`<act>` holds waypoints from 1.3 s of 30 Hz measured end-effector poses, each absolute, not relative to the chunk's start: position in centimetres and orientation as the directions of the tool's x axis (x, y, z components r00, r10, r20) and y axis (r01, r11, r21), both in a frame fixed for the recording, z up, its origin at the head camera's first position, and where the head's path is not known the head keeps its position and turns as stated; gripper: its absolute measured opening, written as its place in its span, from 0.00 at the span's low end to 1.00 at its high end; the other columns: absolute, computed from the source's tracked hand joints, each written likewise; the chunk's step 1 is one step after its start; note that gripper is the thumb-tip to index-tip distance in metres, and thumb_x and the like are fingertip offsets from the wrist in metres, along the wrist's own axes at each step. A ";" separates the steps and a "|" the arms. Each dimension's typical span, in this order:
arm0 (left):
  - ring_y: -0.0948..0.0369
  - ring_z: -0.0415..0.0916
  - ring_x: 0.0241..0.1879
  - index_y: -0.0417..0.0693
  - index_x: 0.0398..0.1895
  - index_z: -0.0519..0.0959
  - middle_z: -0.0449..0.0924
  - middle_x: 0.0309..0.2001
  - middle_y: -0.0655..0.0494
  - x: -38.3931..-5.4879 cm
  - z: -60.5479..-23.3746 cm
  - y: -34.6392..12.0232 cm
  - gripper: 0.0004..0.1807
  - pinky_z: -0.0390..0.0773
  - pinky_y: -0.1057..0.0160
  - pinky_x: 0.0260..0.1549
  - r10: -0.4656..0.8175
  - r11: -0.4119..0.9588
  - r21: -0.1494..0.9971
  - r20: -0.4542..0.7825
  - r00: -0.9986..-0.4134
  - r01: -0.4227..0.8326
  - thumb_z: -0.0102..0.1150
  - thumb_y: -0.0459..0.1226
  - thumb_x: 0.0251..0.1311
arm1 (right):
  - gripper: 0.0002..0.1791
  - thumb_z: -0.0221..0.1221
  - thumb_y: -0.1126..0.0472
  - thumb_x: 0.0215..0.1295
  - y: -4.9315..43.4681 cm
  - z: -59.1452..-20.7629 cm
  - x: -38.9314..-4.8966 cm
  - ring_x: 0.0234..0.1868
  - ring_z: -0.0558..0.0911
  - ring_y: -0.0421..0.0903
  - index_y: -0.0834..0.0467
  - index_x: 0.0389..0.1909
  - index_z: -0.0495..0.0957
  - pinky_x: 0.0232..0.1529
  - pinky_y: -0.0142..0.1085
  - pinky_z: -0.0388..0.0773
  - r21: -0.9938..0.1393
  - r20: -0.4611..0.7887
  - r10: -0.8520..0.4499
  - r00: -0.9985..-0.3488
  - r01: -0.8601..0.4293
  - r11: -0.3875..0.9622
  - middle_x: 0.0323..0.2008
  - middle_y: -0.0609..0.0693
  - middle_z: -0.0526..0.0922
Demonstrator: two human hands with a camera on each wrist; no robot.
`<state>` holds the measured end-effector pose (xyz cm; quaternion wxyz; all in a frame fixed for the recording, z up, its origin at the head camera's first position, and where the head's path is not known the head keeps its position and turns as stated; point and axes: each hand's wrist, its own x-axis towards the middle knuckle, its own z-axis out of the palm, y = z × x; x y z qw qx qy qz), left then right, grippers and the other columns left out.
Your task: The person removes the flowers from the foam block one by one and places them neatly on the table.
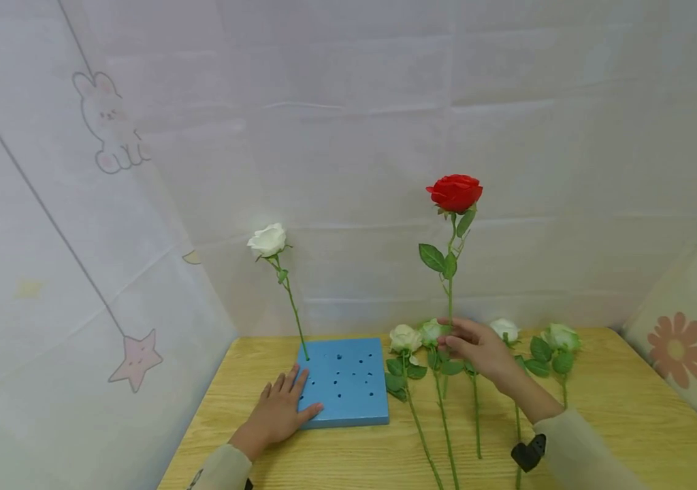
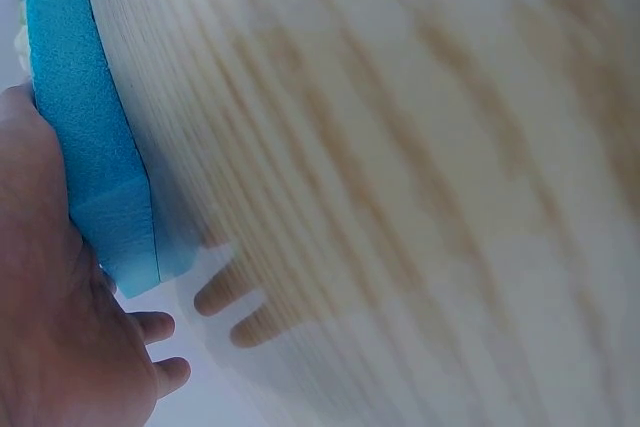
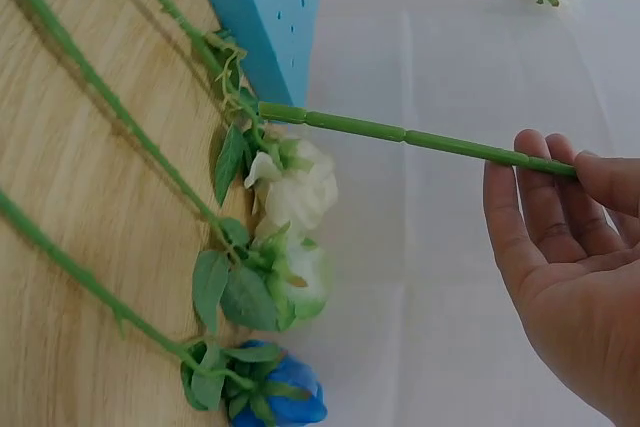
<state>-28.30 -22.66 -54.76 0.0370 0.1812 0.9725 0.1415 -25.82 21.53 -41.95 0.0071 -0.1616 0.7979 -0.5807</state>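
Note:
My right hand (image 1: 478, 348) pinches the green stem of a red rose (image 1: 455, 193) between thumb and fingers, holding it upright above the table. In the right wrist view the stem's lower end (image 3: 360, 127) juts out past the fingertips, and the bloom is out of that frame. My left hand (image 1: 281, 412) lies spread on the left edge of a blue foam block (image 1: 354, 407) dotted with small holes. One white rose (image 1: 269, 240) stands in a hole near the block's back left corner, leaning left.
Right of the block, several roses lie on the wooden table (image 1: 508, 435): a cream one (image 1: 406, 339), a greenish-white one (image 1: 431, 332), a white one (image 1: 504, 330) and a pale green one (image 1: 561, 337). A blue rose (image 3: 285, 392) shows in the right wrist view. Behind hangs a pale cloth (image 1: 348, 170).

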 end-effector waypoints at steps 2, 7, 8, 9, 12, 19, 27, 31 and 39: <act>0.33 0.48 0.76 0.49 0.83 0.50 0.43 0.82 0.43 -28.2 -54.7 -22.6 0.52 0.48 0.27 0.68 0.368 0.891 0.293 -0.019 -0.930 0.346 0.40 0.73 0.66 | 0.28 0.57 0.55 0.77 22.0 -42.1 -25.6 0.53 0.84 0.54 0.58 0.73 0.68 0.51 0.42 0.83 -0.930 0.172 -0.258 -0.951 -0.243 0.277 0.53 0.59 0.83; 0.32 0.48 0.76 0.49 0.83 0.50 0.43 0.81 0.43 -28.2 -54.5 -22.6 0.52 0.49 0.26 0.67 0.373 0.887 0.298 -0.015 -0.928 0.352 0.40 0.72 0.66 | 0.26 0.57 0.54 0.77 23.1 -42.5 -25.2 0.52 0.85 0.55 0.53 0.72 0.70 0.48 0.36 0.83 -0.923 0.166 -0.246 -0.955 -0.238 0.301 0.51 0.56 0.85; 0.33 0.48 0.76 0.49 0.83 0.50 0.43 0.81 0.43 -28.2 -54.5 -22.6 0.52 0.49 0.26 0.67 0.370 0.888 0.299 -0.016 -0.929 0.349 0.40 0.72 0.66 | 0.25 0.57 0.54 0.77 23.3 -42.5 -25.1 0.52 0.84 0.56 0.53 0.71 0.71 0.48 0.35 0.83 -0.922 0.167 -0.243 -0.956 -0.238 0.305 0.51 0.56 0.85; 0.33 0.48 0.76 0.50 0.83 0.50 0.43 0.81 0.43 -28.2 -54.5 -22.6 0.52 0.49 0.27 0.67 0.368 0.890 0.297 -0.017 -0.930 0.346 0.41 0.72 0.66 | 0.25 0.56 0.54 0.77 23.5 -42.6 -25.0 0.52 0.85 0.57 0.53 0.72 0.70 0.48 0.35 0.83 -0.920 0.170 -0.247 -0.954 -0.244 0.307 0.51 0.57 0.85; 0.34 0.48 0.76 0.51 0.83 0.49 0.42 0.82 0.44 -28.3 -54.5 -22.5 0.53 0.49 0.27 0.68 0.361 0.896 0.289 -0.026 -0.932 0.338 0.39 0.73 0.65 | 0.27 0.57 0.54 0.77 24.4 -42.8 -24.5 0.51 0.86 0.52 0.55 0.72 0.69 0.48 0.36 0.83 -0.921 0.166 -0.243 -0.956 -0.238 0.309 0.52 0.60 0.84; 0.36 0.47 0.77 0.54 0.83 0.48 0.40 0.82 0.47 -28.5 -54.9 -22.4 0.54 0.49 0.28 0.69 0.356 0.899 0.286 -0.035 -0.934 0.332 0.36 0.75 0.64 | 0.28 0.57 0.56 0.77 26.2 -42.9 -23.1 0.49 0.86 0.48 0.62 0.73 0.67 0.50 0.42 0.83 -0.928 0.119 -0.220 -0.968 -0.187 0.323 0.50 0.59 0.84; 0.35 0.48 0.77 0.54 0.83 0.49 0.41 0.82 0.46 -28.5 -55.1 -22.6 0.54 0.50 0.28 0.68 0.356 0.900 0.279 -0.023 -0.934 0.336 0.36 0.76 0.63 | 0.29 0.57 0.56 0.76 28.0 -43.4 -21.4 0.48 0.86 0.48 0.62 0.73 0.66 0.46 0.37 0.84 -0.926 0.080 -0.189 -0.979 -0.143 0.348 0.50 0.58 0.85; 0.35 0.48 0.77 0.54 0.83 0.48 0.42 0.82 0.46 -28.7 -55.1 -22.6 0.54 0.50 0.28 0.68 0.357 0.900 0.276 -0.018 -0.934 0.338 0.36 0.76 0.64 | 0.31 0.57 0.54 0.76 28.9 -43.8 -20.8 0.50 0.86 0.50 0.63 0.74 0.65 0.47 0.37 0.84 -0.924 0.055 -0.183 -0.982 -0.119 0.363 0.51 0.57 0.85; 0.35 0.48 0.77 0.53 0.83 0.48 0.41 0.82 0.46 -28.5 -55.0 -22.6 0.52 0.50 0.27 0.68 0.364 0.893 0.291 -0.024 -0.931 0.342 0.38 0.74 0.65 | 0.35 0.57 0.54 0.76 30.7 -44.5 -19.5 0.50 0.86 0.46 0.66 0.76 0.60 0.50 0.44 0.83 -0.949 0.001 -0.167 -0.986 -0.054 0.312 0.52 0.58 0.84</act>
